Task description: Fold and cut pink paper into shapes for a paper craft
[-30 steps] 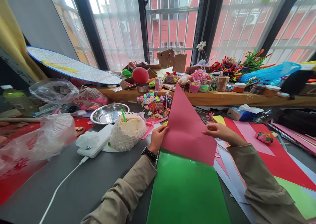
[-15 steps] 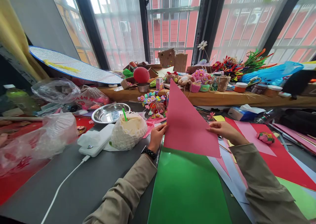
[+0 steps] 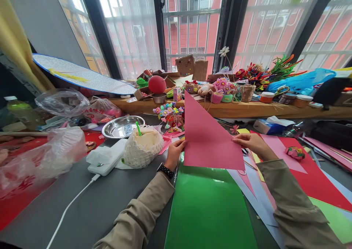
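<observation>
A sheet of pink paper (image 3: pixel 210 142) with a slanted upper edge is held up between my two hands. My left hand (image 3: pixel 175 153) pinches its left edge, thumb and fingers closed. On the right, my right hand (image 3: pixel 254 143) grips the slanted edge near the right corner. Below the paper lies a shiny green sheet (image 3: pixel 211 208), partly covered by its lower edge. Close to my right hand a pair of scissors (image 3: pixel 244 152) shows in part; the rest is hidden by paper and hand. A coconut in white foam netting (image 3: pixel 144 146) with a green straw stands left of my left hand.
A white power bank (image 3: pixel 110 156) with a cable and a steel plate (image 3: pixel 122 126) sit at left. Red paper (image 3: pixel 316 183) and other coloured sheets spread at right. Crafts, a red ball (image 3: pixel 157 84) and jars crowd the wooden sill (image 3: pixel 231 111).
The pink paper has shifted slightly left and its lower edge has risen a little, showing more of the sheets beneath. Both hands keep their hold on it.
</observation>
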`<state>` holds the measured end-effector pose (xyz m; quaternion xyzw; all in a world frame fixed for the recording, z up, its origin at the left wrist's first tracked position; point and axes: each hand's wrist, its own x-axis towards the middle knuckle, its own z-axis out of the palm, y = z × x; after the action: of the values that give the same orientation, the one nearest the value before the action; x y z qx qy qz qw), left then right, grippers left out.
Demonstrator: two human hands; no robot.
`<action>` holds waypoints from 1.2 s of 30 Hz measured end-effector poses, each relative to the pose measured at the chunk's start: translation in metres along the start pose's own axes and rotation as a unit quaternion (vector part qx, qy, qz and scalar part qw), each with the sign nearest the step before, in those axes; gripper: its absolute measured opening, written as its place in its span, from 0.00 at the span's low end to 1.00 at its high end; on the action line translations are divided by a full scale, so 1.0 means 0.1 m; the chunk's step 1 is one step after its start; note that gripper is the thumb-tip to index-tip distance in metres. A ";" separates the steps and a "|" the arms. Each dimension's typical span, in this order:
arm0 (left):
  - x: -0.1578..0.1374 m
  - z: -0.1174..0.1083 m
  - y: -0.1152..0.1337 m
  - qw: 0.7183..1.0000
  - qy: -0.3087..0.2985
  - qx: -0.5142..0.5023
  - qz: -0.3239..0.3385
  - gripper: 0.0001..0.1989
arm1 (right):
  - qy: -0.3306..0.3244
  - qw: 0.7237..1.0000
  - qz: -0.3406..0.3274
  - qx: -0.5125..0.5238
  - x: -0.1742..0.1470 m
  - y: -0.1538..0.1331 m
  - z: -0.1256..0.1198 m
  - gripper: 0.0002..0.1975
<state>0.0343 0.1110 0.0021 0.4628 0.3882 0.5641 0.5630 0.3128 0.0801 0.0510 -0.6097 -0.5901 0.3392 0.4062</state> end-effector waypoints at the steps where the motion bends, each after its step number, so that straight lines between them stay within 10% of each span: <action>1: 0.00 0.00 0.00 1.000 0.000 -0.001 0.000 0.16 | 0.004 1.000 0.001 0.007 0.01 0.01 0.00 0.15; 19: 0.00 -0.01 -0.04 0.999 -0.019 0.046 0.018 0.15 | 0.068 0.994 -0.064 -0.063 0.03 0.04 0.00 0.18; 27: -0.29 0.16 0.04 0.981 -0.127 0.149 -0.012 0.11 | 0.026 0.992 -0.063 -0.105 0.06 0.11 -0.15 0.16; 29: -0.49 0.23 0.10 0.939 -0.257 0.224 -0.052 0.11 | -0.014 0.988 -0.076 -0.137 0.05 0.16 -0.21 0.15; 33: -0.91 0.33 0.32 0.757 -0.544 0.355 -0.071 0.10 | -0.107 0.972 -0.107 -0.180 0.05 0.22 -0.24 0.12; 36: -1.04 0.40 0.48 0.717 -0.588 0.375 -0.001 0.11 | -0.190 0.953 -0.133 -0.194 0.08 0.23 -0.08 0.11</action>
<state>0.0530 0.0012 0.0500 0.8738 0.1593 -0.0136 0.4592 0.3303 0.0876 0.0342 -0.5168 -0.7867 0.2709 0.2018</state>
